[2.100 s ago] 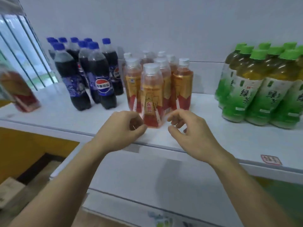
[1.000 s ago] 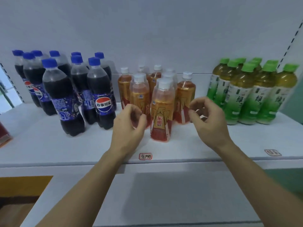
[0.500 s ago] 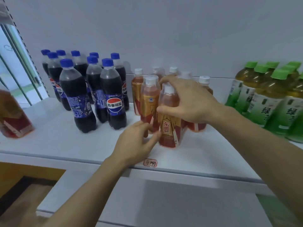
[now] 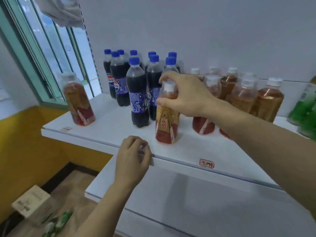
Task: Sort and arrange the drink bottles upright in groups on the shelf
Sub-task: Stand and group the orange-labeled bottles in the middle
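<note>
My right hand (image 4: 186,94) grips the neck of an orange drink bottle (image 4: 166,124) that stands upright on the white shelf (image 4: 188,149), just right of the cola bottles (image 4: 136,93). My left hand (image 4: 131,156) rests loosely curled at the shelf's front edge, holding nothing. Several more orange bottles (image 4: 242,96) stand behind my right arm. One lone orange bottle (image 4: 77,100) stands at the shelf's far left. Green tea bottles (image 4: 306,106) show at the right edge.
A window with a green frame (image 4: 34,53) lies to the left. A lower white shelf (image 4: 196,202) sits below. On the floor at the bottom left are a cardboard box (image 4: 32,202) and a green bottle (image 4: 59,223). Price labels (image 4: 206,163) stick to the shelf edge.
My right hand has carried the front orange bottle leftward, next to the cola group. My left hand drew back from that bottle to the shelf edge. The view swung left.
</note>
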Available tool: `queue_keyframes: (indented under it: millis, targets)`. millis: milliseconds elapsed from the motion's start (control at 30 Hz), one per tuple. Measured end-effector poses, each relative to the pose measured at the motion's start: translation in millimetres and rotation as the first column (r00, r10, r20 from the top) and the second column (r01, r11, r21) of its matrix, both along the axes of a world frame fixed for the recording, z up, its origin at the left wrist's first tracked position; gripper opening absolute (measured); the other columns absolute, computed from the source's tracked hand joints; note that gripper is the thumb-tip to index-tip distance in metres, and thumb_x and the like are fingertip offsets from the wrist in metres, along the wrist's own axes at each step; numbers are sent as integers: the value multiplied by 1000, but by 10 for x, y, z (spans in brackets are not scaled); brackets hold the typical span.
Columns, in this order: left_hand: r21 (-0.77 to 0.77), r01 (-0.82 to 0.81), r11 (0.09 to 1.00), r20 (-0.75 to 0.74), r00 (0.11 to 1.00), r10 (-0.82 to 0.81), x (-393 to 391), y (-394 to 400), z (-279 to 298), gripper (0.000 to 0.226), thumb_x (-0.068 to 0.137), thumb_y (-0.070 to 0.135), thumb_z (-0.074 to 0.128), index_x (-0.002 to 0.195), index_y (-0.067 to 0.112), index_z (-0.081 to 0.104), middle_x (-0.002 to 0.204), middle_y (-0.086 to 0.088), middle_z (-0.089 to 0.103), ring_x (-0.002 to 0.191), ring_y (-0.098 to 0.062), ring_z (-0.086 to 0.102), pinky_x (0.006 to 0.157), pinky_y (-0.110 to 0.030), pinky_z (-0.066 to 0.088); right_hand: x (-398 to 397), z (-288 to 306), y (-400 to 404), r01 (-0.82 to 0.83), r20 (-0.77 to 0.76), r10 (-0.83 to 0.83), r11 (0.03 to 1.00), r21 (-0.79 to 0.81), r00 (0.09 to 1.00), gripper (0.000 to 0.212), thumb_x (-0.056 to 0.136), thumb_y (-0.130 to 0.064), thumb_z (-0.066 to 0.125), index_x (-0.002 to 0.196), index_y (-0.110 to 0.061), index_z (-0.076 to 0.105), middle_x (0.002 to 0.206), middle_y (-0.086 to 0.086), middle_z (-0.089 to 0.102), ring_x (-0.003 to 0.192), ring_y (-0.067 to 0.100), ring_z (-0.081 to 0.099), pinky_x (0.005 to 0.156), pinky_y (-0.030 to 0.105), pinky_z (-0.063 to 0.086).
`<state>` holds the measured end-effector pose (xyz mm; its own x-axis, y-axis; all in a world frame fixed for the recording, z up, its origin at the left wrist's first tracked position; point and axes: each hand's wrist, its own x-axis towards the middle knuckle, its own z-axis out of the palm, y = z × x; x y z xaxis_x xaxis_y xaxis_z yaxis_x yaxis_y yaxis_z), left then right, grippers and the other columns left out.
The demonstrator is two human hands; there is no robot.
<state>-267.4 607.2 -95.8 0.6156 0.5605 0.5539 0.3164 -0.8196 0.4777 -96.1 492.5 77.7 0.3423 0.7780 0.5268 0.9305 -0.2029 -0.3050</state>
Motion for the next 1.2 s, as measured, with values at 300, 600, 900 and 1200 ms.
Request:
queue_keyframes:
  millis: [300, 600, 900, 1200]
  targets:
    - [150, 526, 837, -260, 838, -480, 304, -279, 297, 41, 97, 42, 41, 100, 18, 75, 105, 6, 66, 93, -11, 59, 77, -35, 55, 32, -16, 138, -57, -121, 47, 995, -83, 992, 73, 91, -44, 71, 153, -36, 35, 146, -6, 54, 102, -2, 54, 75, 9, 41]
    - [51, 626, 778, -308, 751, -584, 1131, -679, 535, 23, 98, 32, 55, 112, 22, 71, 107, 6, 67, 90, -11, 58, 75, -29, 50, 465, 254, -803, 200, 62, -205, 977, 78, 977, 40, 93, -33, 67, 131, -32, 55, 119, -4, 61, 88, 7, 60, 75, 20, 50]
    - [-91, 632, 769, -312, 716, -625, 1190, -614, 452, 19, 99, 30, 58, 114, 26, 70, 109, 10, 60, 96, -8, 60, 87, -31, 58, 729, 297, -527, 274, 157, -233, 897, -346, 960, 51, 93, -46, 65, 136, -30, 43, 108, 5, 57, 94, 24, 57, 76, 36, 43]
    - [-96, 611, 785, -306, 733, -608, 1198, -627, 430, 20, 99, 28, 59, 115, 27, 70, 111, 10, 63, 96, -7, 62, 87, -29, 59, 719, 250, -294, 200, 115, -176, 951, -236, 978, 53, 90, -50, 68, 135, -28, 49, 109, -3, 50, 96, 16, 49, 79, 32, 38]
